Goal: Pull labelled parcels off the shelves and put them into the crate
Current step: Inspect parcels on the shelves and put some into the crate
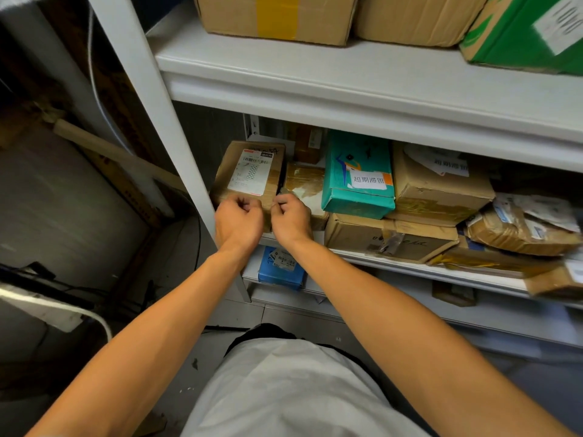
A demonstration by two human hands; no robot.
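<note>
Hid the near edge of the labelled brown parcel (pixel 249 175) behind both hands. Blurred parcels (pixel 520 228) at far right, labels unreadable.

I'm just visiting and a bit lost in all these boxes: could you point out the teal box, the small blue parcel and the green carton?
teal box (pixel 358 171), head view, on its top face.
blue parcel (pixel 280 272), head view, on its front, lower shelf.
green carton (pixel 517 29), head view, on its green side, top shelf.

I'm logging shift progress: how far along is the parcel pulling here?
Done: nothing visible proves it; no crate is in view. In hand: the left hand and right hand are at the front edge of the labelled brown box. Left: the teal parcel and other boxes beside it remain shelved.
</note>
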